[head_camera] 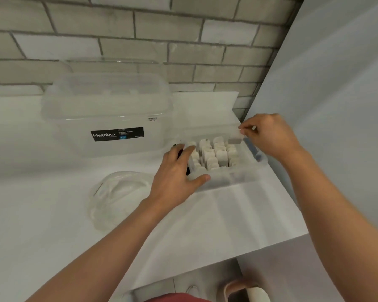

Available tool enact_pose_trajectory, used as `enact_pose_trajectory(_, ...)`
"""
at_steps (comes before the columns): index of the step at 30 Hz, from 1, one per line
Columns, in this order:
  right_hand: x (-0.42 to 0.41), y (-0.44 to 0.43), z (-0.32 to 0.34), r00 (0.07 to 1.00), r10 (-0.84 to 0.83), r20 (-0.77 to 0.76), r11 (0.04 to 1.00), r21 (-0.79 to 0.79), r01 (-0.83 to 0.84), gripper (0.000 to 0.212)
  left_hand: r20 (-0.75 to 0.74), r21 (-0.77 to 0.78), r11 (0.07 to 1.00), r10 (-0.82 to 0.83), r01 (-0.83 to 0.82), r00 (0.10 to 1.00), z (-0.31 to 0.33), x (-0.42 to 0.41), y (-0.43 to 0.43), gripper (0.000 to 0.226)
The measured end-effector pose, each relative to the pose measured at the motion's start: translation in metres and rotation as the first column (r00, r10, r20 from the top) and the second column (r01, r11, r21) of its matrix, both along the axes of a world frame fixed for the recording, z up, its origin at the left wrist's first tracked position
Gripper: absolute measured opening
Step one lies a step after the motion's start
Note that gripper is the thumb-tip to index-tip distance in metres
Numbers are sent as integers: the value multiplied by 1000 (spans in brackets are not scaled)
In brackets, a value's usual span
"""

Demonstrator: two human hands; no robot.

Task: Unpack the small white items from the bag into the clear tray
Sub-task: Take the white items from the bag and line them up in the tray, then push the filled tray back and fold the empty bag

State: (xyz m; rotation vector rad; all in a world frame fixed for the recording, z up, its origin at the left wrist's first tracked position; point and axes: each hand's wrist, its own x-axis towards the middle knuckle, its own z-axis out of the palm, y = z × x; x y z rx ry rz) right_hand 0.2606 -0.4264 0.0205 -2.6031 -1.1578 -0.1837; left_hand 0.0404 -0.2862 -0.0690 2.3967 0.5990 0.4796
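Observation:
A clear tray (231, 178) sits on the white counter near the right wall, filled with several rows of small white items (214, 152) standing upright. My left hand (179, 168) grips the tray's near left corner, thumb along the front rim. My right hand (268, 134) pinches one small white item (235, 137) by its top, just above the tray's far right corner. A crumpled clear plastic bag (120, 192) lies on the counter left of the tray; no items show inside it.
A large clear lidded storage box (109, 118) with a black Megabox label stands behind and left of the tray. A brick wall runs along the back, a grey panel (336, 105) rises at the right. The counter edge (227, 258) drops off near my body.

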Motion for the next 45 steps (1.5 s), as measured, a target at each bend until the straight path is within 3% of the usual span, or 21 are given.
enact_pose_trajectory(3, 20, 7, -16, 994, 31, -102, 978, -200, -51, 15, -48, -61, 997, 51, -53, 998, -5, 10, -5, 104)
enact_pose_trajectory(6, 28, 18, -32, 976, 79, -201, 919, -364, -149, 15, -81, -67, 993, 88, -94, 993, -8, 15, -6, 98)
enact_pose_trajectory(10, 38, 32, -56, 968, 73, -239, 893, -417, -171, 11, -80, -62, 989, 128, -133, 988, -9, 17, -7, 96)
enact_pose_trajectory(22, 39, 42, -82, 992, 112, -62, 874, -469, -128, 24, -96, -44, 983, 173, -178, 980, -7, 17, -7, 99)
enact_pose_trajectory(26, 36, 36, -75, 993, 81, -91, 918, -382, -110, 33, -103, -39, 984, 169, -174, 980, -6, 17, -8, 99)
enact_pose_trajectory(31, 34, 7, -58, 992, 5, -129, 1000, 0, -5, 27, -106, -48, 984, 166, -172, 980, -7, 17, -7, 99)
enact_pose_trajectory(34, 25, -16, -59, 988, -13, -152, 983, 177, 40, 40, -88, -60, 985, 158, -163, 984, -9, 16, -8, 96)
enact_pose_trajectory(37, 13, -38, -67, 968, -66, -241, 986, 136, 101, 80, -71, -85, 985, 148, -153, 987, -12, 14, -8, 96)
enact_pose_trajectory(40, 1, -53, -74, 895, -128, -427, 989, 7, 145, 115, -44, -123, 984, 127, -132, 991, -14, 14, -7, 95)
enact_pose_trajectory(42, -5, -58, -76, 844, -120, -523, 991, -10, 135, 125, -24, -136, 983, 118, -120, 993, -16, 14, -7, 95)
enact_pose_trajectory(45, -8, -60, -75, 823, -97, -560, 992, 9, 123, 123, -5, -141, 983, 116, -116, 993, -18, 15, -7, 94)
